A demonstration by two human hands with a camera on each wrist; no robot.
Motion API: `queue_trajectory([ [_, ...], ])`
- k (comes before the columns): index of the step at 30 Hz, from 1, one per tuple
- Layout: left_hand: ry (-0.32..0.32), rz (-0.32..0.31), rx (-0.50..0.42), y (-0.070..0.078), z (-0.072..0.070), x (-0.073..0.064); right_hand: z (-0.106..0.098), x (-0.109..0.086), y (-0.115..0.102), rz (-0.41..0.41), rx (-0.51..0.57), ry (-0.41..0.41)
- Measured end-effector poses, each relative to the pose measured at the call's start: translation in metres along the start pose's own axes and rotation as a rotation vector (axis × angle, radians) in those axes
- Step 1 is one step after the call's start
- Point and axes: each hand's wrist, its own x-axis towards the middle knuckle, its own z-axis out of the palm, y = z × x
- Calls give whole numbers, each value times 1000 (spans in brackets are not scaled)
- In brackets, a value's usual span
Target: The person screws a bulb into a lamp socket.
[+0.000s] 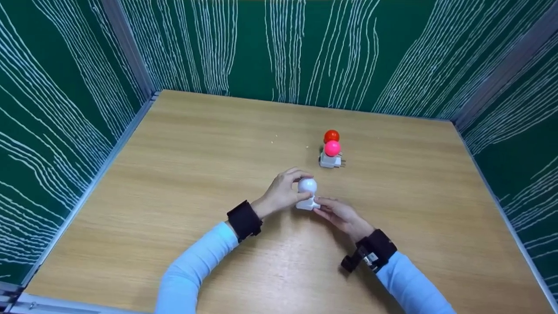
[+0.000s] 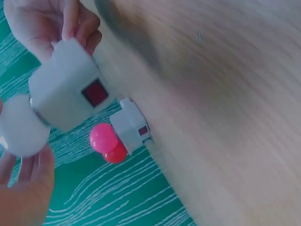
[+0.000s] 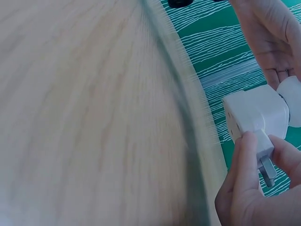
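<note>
A white globe bulb point(image 1: 307, 185) sits against a white plug adapter point(image 2: 70, 87), and both are held close over the table. My left hand point(image 1: 283, 192) grips the bulb from the side, its fingers curled round the globe. With fingertips and thumb, my right hand point(image 1: 342, 213) pinches the end of the adapter that carries metal prongs; one prong point(image 3: 267, 170) shows in the right wrist view. A dark red square point(image 2: 95, 92) marks one adapter face in the left wrist view. The joint between bulb and adapter is partly hidden.
Farther back stands a second white plug adapter point(image 1: 330, 161), prongs pointing right, with a pink ball-shaped bulb point(image 1: 332, 148) and a red one point(image 1: 331, 135) above it. Green walls point(image 1: 250, 52) with white streaks border the wooden table point(image 1: 209, 144). Small white specks lie on it.
</note>
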Motion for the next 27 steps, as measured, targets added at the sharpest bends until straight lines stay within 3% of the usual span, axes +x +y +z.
queue_trajectory([
  [7,94,-76,34,-2,4,-2,1,5,6,-33,19,4],
  [17,72,-79,28,-2,2,-1,1,5,3,-7,5,28],
  [22,31,-69,19,-1,0,0,2,5,2,6,6,55],
  [27,-15,-23,21,-2,1,-3,1,3,5,10,11,75],
])
